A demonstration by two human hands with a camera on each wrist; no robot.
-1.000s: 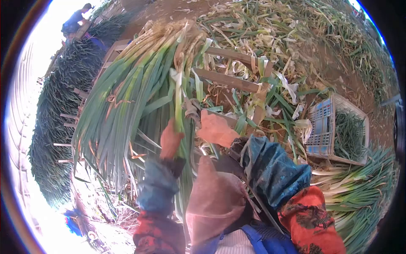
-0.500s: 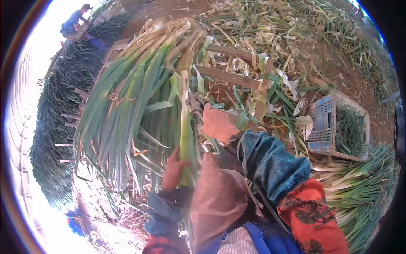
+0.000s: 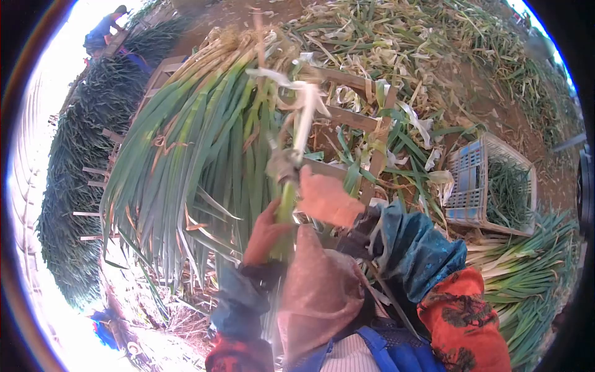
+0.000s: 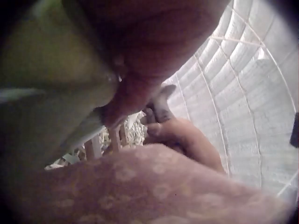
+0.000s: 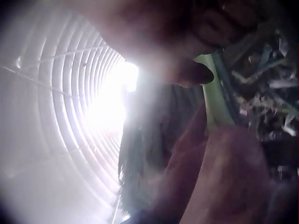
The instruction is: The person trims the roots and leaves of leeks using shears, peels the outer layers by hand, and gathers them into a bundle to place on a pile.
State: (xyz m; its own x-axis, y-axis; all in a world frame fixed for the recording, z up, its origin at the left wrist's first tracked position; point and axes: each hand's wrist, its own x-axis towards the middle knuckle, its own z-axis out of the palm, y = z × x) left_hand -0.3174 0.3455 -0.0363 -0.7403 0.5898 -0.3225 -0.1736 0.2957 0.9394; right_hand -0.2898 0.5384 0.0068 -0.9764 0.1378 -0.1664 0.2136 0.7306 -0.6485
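My left hand [image 3: 266, 234] grips the green part of a long green onion [image 3: 304, 121], its white stem pointing up and away and blurred in the head view. Higher on the same stalk, my right hand [image 3: 330, 199] pinches it with fingers [image 3: 284, 165] covered in grey wraps. Pale strips of peeled skin hang loose around the white stem. In the right wrist view, the green stalk [image 5: 216, 100] runs between my two hands. The left wrist view shows the wrapped fingertips [image 4: 161, 103] of my right hand close beyond my left hand.
A thick pile of green onions [image 3: 180, 136] lies left on a wooden rack [image 3: 353, 118]. Peeled leaves [image 3: 396, 62] litter the ground beyond. At right stand a plastic crate [image 3: 465, 186] and cleaned onions [image 3: 527, 279]. A person [image 3: 102, 34] works far left beside another heap [image 3: 74, 173].
My left hand first slid down the stalk toward me. The onion's top has since swung up and right, and its brown outer skin has come away, baring the white stem.
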